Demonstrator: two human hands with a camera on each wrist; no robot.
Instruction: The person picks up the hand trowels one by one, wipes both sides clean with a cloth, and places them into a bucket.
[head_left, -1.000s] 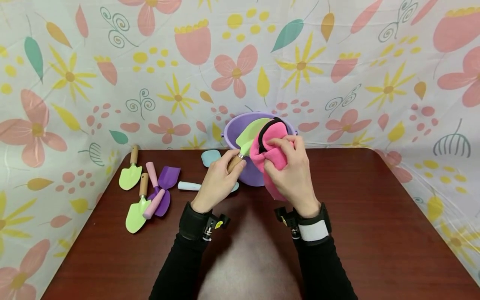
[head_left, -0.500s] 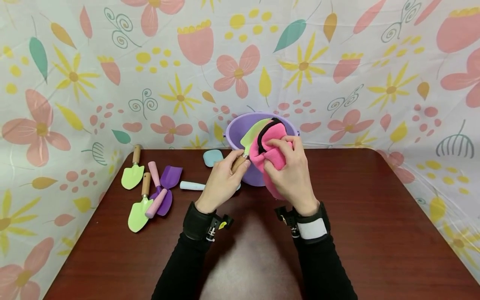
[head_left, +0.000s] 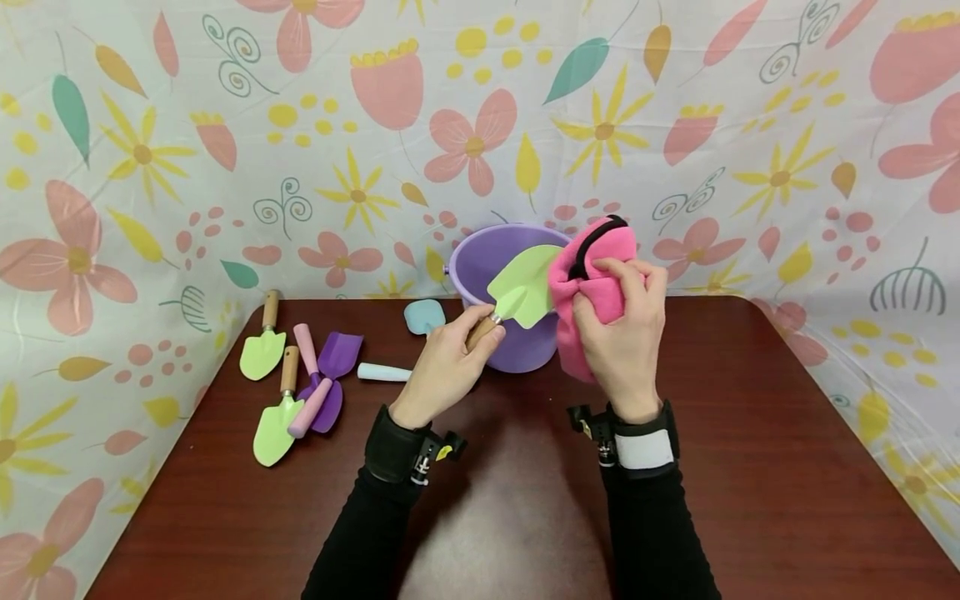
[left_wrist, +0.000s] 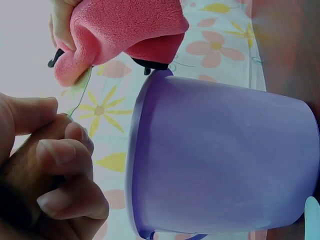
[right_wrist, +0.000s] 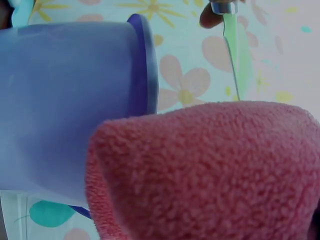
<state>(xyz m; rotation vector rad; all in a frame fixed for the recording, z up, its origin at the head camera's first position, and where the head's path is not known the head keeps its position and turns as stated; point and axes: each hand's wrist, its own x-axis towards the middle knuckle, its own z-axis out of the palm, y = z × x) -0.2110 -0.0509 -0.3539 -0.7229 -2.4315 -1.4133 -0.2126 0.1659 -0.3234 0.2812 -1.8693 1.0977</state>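
Green trowel, its wooden handle gripped in the left hand above the purple bucket, meets the pink cloth bunched in the right hand: seemingly mid-wipe, needing steady blade strokes next.

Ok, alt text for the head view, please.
A left hand holds a green trowel by its wooden handle while the right hand presses a pink cloth against the blade's edge, over a purple bucket on a brown table.
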